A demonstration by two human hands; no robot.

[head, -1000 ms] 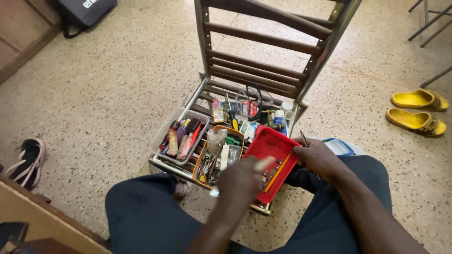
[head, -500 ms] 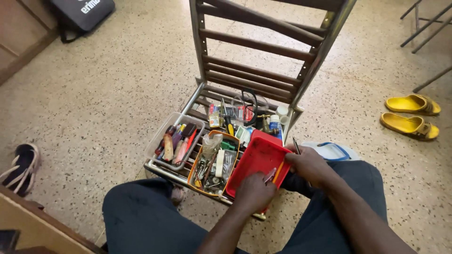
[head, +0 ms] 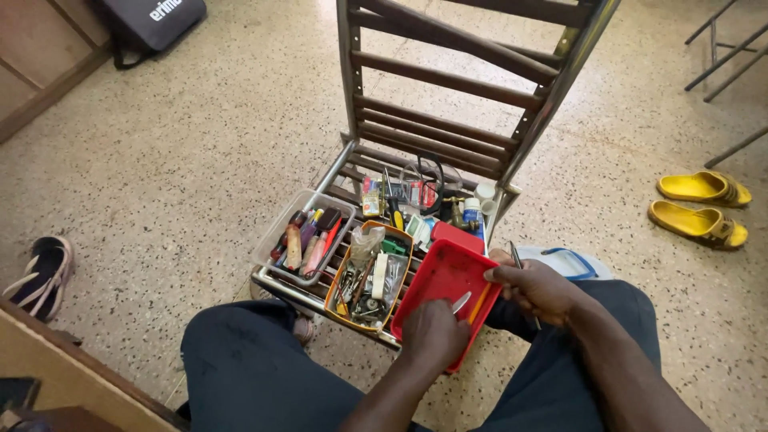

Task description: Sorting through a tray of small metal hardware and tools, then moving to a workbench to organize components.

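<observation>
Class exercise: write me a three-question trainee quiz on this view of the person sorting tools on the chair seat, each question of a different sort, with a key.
1. True or false: the red tray lies flat on the floor.
2. Which hand grips the red tray's far edge? A. left hand B. right hand
3. Fill in: the pair of slippers on the floor is coloured ____.

Key
1. False: it rests tilted at the edge of the chair seat, beside the orange tray.
2. B; the left hand reaches into the tray at a small metal piece.
3. Yellow.
</observation>
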